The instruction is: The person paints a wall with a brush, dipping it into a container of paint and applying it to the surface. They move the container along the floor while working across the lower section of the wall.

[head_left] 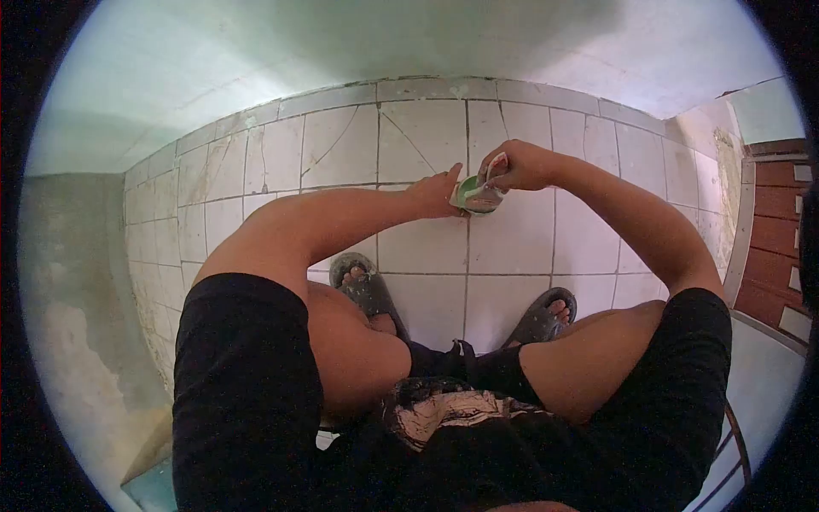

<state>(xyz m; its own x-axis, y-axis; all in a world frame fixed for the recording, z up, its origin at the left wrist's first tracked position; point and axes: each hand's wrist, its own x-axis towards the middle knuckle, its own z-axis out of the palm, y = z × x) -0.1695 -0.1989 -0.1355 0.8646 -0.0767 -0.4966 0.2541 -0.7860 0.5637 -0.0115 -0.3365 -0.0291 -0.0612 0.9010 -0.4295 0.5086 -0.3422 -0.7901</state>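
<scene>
My left hand (pixel 437 194) is closed around the near side of a small green container (pixel 472 194) with a whitish, smeared rim, its thumb pointing up. A greyish-white patch shows on the container's right side; I cannot make out what it is. My right hand (pixel 522 165) pinches a pale, pinkish flat piece (pixel 496 165) that dips toward the container's mouth. The exact kind of this piece is too small to tell. Both hands are close together above the tiled floor, in front of my feet.
White floor tiles (pixel 422 247) with dark joints and cracks run up to a low tile skirting (pixel 435 89) under a pale green wall (pixel 384 43). My sandalled feet (pixel 367 286) stand on them. A brown panelled surface (pixel 772 230) is at right.
</scene>
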